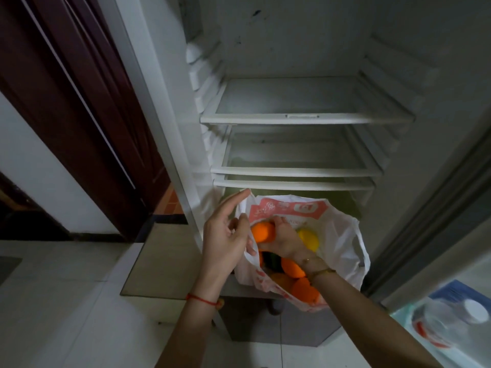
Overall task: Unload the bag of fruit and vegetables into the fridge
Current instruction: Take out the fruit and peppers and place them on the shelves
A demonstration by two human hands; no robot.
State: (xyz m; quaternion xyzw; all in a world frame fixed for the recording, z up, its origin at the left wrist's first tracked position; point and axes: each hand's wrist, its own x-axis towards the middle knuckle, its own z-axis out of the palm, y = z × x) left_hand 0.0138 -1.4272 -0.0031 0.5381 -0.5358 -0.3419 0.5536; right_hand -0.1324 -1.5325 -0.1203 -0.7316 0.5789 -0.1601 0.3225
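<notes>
A white plastic bag [342,235] with red print sits in the bottom of the open fridge [305,119]. Inside it lie several oranges [292,268], a yellow fruit [309,237] and something dark green [272,260]. My right hand [283,240] is in the bag, closed over an orange [261,232] at its top. My left hand [225,237] pinches the bag's left rim, with the forefinger stretched up toward the shelves. Three glass shelves above the bag carry nothing.
The fridge door [451,235] stands open on the right; its lower rack holds a clear bottle with a white cap [457,314]. A dark wooden door [87,115] is at the left. Pale floor tiles [66,301] lie below.
</notes>
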